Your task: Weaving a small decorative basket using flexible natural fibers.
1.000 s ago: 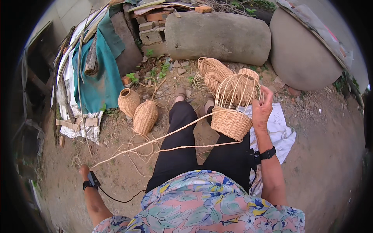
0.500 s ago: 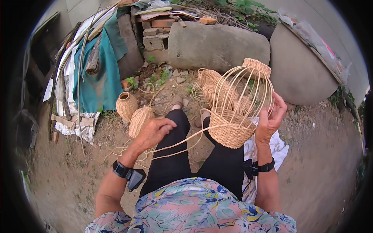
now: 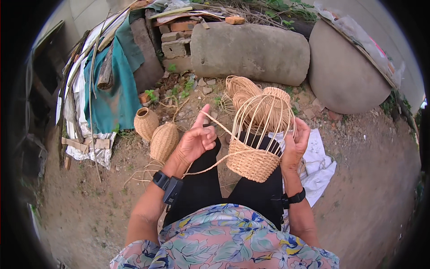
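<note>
Dirt yard: right hand [image 3: 293,145] grips empty half-woven basket [image 3: 256,154]; left hand [image 3: 197,141] pinches cane strand [image 3: 224,130].

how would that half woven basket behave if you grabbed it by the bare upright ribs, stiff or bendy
The half-woven basket probably feels light: the right hand steadies it alone. Its bare ribs are thin and arched, so they would likely flex. The tightly woven base looks firmer, and rounded enough that it might tip.

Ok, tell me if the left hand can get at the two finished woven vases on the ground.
Probably yes. The left hand is busy pinching a cane strand, but the woven vases stand on the ground just left of it, nothing between.
</note>
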Motion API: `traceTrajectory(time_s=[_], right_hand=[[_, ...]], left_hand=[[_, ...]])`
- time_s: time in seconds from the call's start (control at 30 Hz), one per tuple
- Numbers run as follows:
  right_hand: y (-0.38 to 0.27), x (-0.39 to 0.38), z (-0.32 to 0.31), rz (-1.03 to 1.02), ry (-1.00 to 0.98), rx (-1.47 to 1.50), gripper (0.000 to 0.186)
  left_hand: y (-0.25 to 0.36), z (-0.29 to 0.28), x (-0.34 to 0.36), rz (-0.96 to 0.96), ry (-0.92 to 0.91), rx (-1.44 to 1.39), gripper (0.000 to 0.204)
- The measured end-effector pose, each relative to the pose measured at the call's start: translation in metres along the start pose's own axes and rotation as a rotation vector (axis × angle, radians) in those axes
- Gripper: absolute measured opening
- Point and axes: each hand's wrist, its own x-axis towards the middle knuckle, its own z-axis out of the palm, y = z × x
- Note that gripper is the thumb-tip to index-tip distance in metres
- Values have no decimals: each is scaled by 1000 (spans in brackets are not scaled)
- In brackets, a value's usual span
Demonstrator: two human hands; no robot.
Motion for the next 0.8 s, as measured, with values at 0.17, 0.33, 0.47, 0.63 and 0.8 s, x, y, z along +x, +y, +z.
traceTrajectory(time_s=[0.17, 0.33, 0.47, 0.63, 0.8], right_hand=[[23, -20, 13, 90, -55, 21, 47], [35, -33, 18, 152, -91, -13, 45], [45, -40, 14, 166, -155, -202, 43], [47, -47, 17, 116, -208, -308, 43], [54, -53, 18, 174, -203, -244, 43]], left_hand=[[6, 18, -10, -94, -61, 70, 60], [-10, 22, -15, -27, 83, 442, 28], [-12, 23, -13, 138, 175, 799, 25], [-15, 26, 0, -21, 87, 1013, 20], [-29, 30, 12, 76, 125, 1332, 14]])
